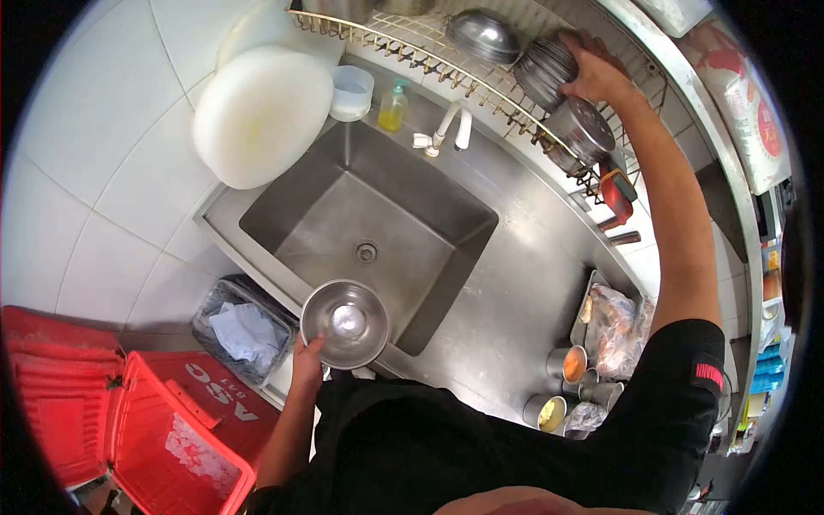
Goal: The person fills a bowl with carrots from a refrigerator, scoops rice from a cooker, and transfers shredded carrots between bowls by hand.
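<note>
A round stainless steel bowl (365, 319) is in my left hand (307, 365), its thumb over the rim, above the sink's near edge. My right hand (598, 73) reaches up to the wire dish rack (481, 75) and grips a stack of metal bowls (545, 75) lying tilted on their side; some fingertips are hidden behind the stack. Beside that stack is an upturned metal bowl (483, 34) to the left. A perforated metal pot (582, 129) sits just below my right wrist.
Below the rack are the steel sink (395, 210), a white faucet (448, 129), a soap bottle (392, 107) and a round white board (262, 116). Metal cups (546, 412) and bagged food (611, 322) stand at the counter's right. A red cooler (189, 421) with ice lies open at lower left.
</note>
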Demonstrator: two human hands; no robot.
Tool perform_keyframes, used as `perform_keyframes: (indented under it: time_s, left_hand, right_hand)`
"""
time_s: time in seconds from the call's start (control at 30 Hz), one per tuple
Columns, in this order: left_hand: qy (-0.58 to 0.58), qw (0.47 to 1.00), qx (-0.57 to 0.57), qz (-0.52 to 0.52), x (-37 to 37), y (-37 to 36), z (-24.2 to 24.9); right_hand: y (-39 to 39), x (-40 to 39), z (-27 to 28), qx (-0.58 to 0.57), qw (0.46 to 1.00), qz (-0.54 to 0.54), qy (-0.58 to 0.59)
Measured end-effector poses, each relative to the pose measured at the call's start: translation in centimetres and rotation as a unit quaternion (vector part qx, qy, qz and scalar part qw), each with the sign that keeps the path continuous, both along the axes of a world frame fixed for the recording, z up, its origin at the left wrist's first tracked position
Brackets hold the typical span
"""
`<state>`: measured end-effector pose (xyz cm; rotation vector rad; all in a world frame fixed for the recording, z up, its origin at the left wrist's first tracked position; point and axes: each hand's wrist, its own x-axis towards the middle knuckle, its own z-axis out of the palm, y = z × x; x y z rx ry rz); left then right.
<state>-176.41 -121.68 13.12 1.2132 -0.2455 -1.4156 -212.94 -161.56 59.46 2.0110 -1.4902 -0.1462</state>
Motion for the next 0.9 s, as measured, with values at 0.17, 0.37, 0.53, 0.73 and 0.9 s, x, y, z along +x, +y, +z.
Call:
perform_keyframes:
  time_s: [0.17, 0.37, 0.53, 0.73, 0.9]
  left_hand:
    - [-0.011, 1.0, 0.006, 0.001, 0.3, 1.2, 0.1]
    - [-0.027, 0.999, 0.021, 0.014, 1.2, 2.3, 0.3]
    - [-0.021, 0.999, 0.021, 0.016, 1.2, 2.4, -0.1]
    - [-0.016, 1.0, 0.014, 0.017, 1.4, 2.6, -0.6]
    - [-0.02, 1.0, 0.009, 0.019, 0.8, 1.2, 0.6]
  right_hand:
    - [-2.9, -2.8, 0.8, -0.011, 0.998, 0.049, -0.045]
    - [-6.3, -6.8, 1.4, -0.01, 0.98, 0.106, -0.167]
    - [-4.2, -5.7, -0.5, -0.112, 0.981, 0.137, -0.084]
    - [-6.2, -4.7, -1.5, -0.162, 0.972, -0.081, -0.15]
    - [-5.7, -4.9, -1.7, -0.241, 0.96, 0.095, -0.106]
